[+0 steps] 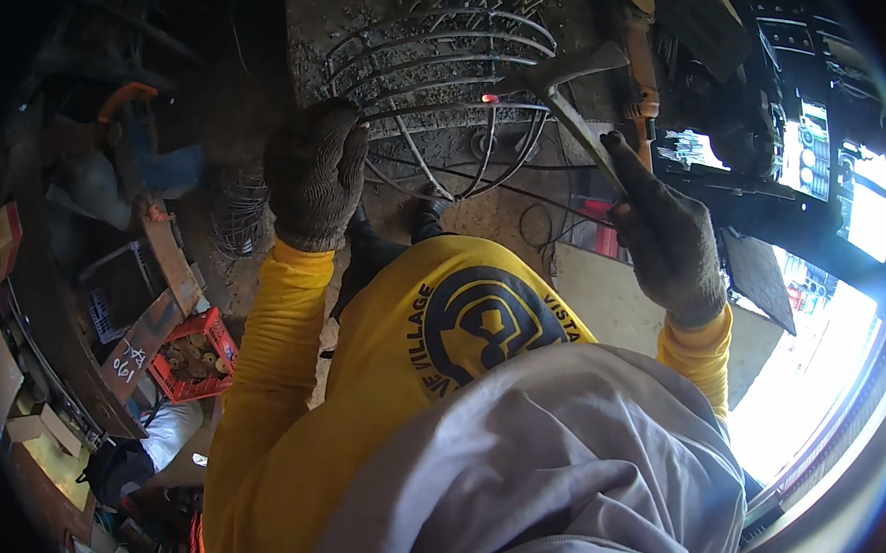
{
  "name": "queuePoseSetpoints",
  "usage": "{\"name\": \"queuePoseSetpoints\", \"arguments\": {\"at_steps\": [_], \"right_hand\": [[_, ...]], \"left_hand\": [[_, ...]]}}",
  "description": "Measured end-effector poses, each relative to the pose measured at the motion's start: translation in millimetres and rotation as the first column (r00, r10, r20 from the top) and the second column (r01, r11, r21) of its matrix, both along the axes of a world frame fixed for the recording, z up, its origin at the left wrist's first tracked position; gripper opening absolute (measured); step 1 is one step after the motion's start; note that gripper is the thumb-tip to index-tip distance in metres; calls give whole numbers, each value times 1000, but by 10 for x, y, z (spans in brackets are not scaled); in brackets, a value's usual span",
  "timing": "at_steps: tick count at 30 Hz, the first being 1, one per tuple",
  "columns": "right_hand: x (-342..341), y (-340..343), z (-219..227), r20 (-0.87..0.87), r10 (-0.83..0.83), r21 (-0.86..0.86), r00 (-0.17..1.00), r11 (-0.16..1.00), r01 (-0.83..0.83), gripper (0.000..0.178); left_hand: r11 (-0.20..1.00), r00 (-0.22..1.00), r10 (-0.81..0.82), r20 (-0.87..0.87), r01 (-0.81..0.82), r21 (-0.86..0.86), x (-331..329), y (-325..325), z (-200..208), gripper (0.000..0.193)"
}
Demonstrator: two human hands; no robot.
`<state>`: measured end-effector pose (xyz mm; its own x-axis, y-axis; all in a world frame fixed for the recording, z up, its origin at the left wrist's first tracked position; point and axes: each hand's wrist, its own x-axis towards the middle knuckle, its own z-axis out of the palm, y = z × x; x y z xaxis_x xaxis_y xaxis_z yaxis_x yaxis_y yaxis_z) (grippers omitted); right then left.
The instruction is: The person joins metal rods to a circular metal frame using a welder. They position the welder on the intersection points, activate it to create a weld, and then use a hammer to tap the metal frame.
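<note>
A curved frame of bent metal rods (pixel 444 61) stands in front of me, with several arched bars joined by cross rods. One small spot (pixel 489 99) on it glows red. My left hand (pixel 313 170), in a dark knitted glove, is closed at the frame's left side, apparently around an outer rod; its fingers hide the grip. My right hand (pixel 670 238), gloved as well, is wrapped round the handle of a hammer (pixel 576 128), thumb along the shaft. The hammer's head lies over the frame's right side, close to the glowing spot; whether it touches is unclear.
Beneath the frame is a dark metal worktop (pixel 316 30) strewn with small bits. An orange tool (pixel 642 67) lies right of it. Cables (pixel 548 187) trail below. On the left are a wire coil (pixel 241 211) and a red crate (pixel 193 359) of round discs.
</note>
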<state>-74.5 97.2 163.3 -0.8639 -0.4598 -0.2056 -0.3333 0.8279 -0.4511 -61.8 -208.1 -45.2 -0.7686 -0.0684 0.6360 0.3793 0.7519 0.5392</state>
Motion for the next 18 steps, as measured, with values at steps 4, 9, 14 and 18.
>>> {"name": "queuePoseSetpoints", "arguments": {"at_steps": [4,9,14,18], "right_hand": [[4,-86,15,23,22,153,1000,988,-25,52],[15,-73,70,-97,82,37,992,996,-79,52],[-23,-129,111,-35,77,115,996,991,-73,54],[-11,-127,180,-81,89,63,993,994,-84,52]], "left_hand": [[1000,1000,-8,15,8,21,-3,-10,1,15],[1000,999,-3,-32,3,-1,-3,-27,-42,15],[999,999,-23,-37,25,44,-14,-12,-48,18],[1000,999,-9,-30,10,11,-4,-18,-47,19]]}}
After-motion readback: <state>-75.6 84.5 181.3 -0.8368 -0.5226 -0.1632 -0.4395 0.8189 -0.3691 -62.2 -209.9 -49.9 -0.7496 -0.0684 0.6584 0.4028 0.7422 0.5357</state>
